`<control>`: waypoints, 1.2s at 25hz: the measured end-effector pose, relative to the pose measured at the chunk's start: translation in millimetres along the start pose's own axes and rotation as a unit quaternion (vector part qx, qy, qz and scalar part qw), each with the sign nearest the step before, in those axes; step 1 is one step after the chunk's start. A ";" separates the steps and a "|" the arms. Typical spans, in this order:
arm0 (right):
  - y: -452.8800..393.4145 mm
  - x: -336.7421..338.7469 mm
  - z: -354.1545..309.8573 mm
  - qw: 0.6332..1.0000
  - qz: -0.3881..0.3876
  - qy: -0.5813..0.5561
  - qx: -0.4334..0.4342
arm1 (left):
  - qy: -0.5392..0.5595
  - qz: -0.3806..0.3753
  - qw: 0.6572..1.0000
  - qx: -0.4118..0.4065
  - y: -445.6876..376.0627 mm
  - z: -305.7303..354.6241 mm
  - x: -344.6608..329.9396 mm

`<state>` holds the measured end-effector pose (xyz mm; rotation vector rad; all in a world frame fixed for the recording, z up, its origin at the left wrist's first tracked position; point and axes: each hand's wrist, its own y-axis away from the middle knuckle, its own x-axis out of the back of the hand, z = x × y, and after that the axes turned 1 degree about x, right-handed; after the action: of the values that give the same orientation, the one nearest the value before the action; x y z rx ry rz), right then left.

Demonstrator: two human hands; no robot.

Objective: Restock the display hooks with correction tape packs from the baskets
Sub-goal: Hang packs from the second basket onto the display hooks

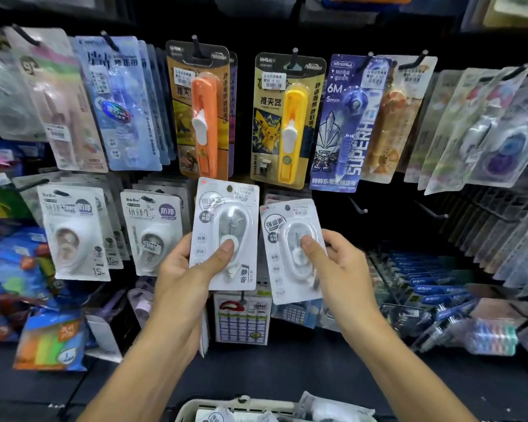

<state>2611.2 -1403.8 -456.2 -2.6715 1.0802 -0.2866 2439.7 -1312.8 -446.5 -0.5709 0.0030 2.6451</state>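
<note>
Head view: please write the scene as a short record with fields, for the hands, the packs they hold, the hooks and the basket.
left hand: left hand grips a white correction tape pack, thumb on its front
right hand: right hand grips a second white pack, thumb on its blister
pack position: both upright, side by side, in front of the display
free hooks: two bare hooks to the right of the packs
basket: pale basket at the bottom edge, with more packs inside

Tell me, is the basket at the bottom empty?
Not empty. The basket holds white packs showing above its rim.
</note>
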 end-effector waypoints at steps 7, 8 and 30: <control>-5.3 -0.5 -3.2 0.987 0.089 0.104 -0.082 | 0.014 -0.009 1.000 0.002 2.6 -1.6 -6.8; -7.2 0.8 -3.6 0.986 0.090 0.084 -0.113 | 0.010 -0.008 1.000 0.004 3.1 -2.6 -7.0; 5.8 -8.6 17.9 0.978 -0.042 -0.139 -0.152 | -0.686 -0.107 0.708 -0.133 -30.9 -23.2 23.5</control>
<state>2606.1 -1399.1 -475.7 -2.9112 0.9936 0.2536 2442.2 -1277.2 -474.3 1.3212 -0.8150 2.1850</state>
